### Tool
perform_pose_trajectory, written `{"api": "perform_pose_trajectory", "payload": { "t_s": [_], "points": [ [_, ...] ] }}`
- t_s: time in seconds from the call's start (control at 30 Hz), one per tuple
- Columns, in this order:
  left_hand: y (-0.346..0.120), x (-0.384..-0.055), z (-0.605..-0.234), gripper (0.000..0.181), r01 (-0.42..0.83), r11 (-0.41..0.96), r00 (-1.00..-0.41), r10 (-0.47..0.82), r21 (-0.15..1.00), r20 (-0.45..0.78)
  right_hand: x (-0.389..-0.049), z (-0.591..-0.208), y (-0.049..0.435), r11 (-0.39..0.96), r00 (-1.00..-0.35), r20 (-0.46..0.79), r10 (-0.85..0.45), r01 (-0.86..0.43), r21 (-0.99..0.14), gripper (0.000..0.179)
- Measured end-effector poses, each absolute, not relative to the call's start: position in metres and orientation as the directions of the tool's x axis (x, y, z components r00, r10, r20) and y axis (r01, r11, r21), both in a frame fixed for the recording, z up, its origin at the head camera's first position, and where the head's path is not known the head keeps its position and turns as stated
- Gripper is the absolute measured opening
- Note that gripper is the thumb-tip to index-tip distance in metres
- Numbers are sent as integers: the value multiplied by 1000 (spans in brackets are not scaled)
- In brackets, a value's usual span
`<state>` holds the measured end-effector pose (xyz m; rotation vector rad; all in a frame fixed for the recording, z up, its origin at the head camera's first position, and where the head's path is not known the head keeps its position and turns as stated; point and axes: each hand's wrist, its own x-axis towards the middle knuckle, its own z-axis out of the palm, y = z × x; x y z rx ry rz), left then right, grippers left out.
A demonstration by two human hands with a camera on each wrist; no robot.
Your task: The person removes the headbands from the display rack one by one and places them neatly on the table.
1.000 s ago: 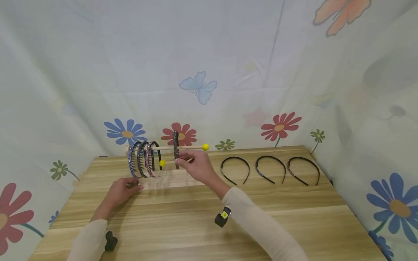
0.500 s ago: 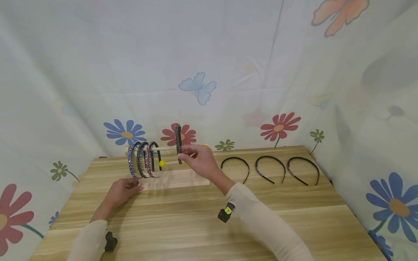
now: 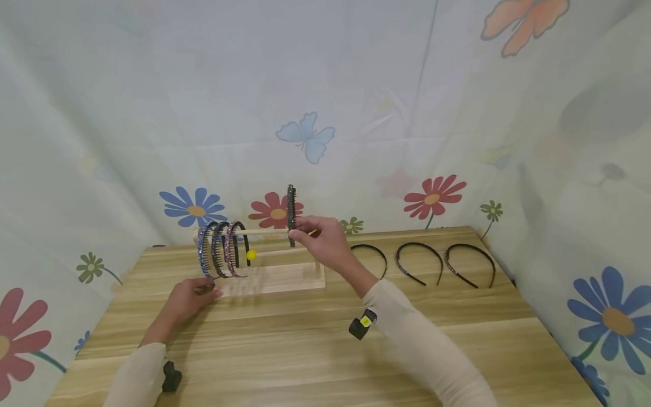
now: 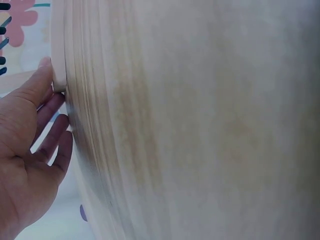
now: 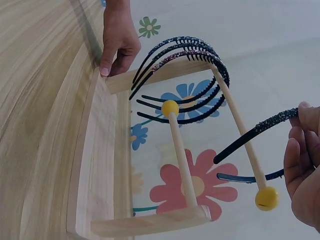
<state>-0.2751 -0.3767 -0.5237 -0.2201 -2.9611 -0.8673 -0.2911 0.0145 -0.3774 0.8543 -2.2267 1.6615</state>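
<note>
In the head view my right hand [image 3: 325, 243] pinches a black toothed headband [image 3: 291, 209] with dark glitter, held upright. The right wrist view has this headband's two arms on either side of the upper rod [image 5: 239, 120], close to its yellow ball end [image 5: 267, 198]. My left hand [image 3: 185, 305] grips the left corner of the wooden rack [image 3: 285, 277], thumb on the base edge [image 4: 58, 50]. Blue [image 3: 203, 254], dark and pink [image 3: 228, 249] glitter headbands hang at the rod's left. In the head view my right hand hides the upper ball.
Three more headbands lie in a row on the wood-grain table: one partly behind my right hand [image 3: 373, 249], a middle one [image 3: 399, 263] and a right one [image 3: 452, 268]. A lower rod with a yellow ball [image 3: 251, 255] juts from the rack. Flowered cloth [image 3: 305, 85] hangs behind.
My right hand has moved right and slightly up with the dark headband, along the upper rod toward its ball end. The left hand stays on the rack's corner.
</note>
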Motion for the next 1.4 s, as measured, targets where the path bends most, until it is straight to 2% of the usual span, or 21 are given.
{"api": "perform_pose_trajectory", "payload": {
  "t_s": [0.5, 0.93, 1.4],
  "points": [
    [-377, -274, -524, 45, 154, 832, -988, 122, 533, 95, -291, -375, 49, 306, -824, 502, -262, -565, -766, 30],
    [-376, -275, -524, 45, 143, 832, -990, 118, 535, 82, -290, -376, 88, 345, -791, 559, -251, -612, -712, 28],
    [-377, -276, -526, 46, 164, 837, -986, 131, 522, 99, -289, -386, 145, 425, -838, 516, -180, -539, -727, 29]
  ]
}}
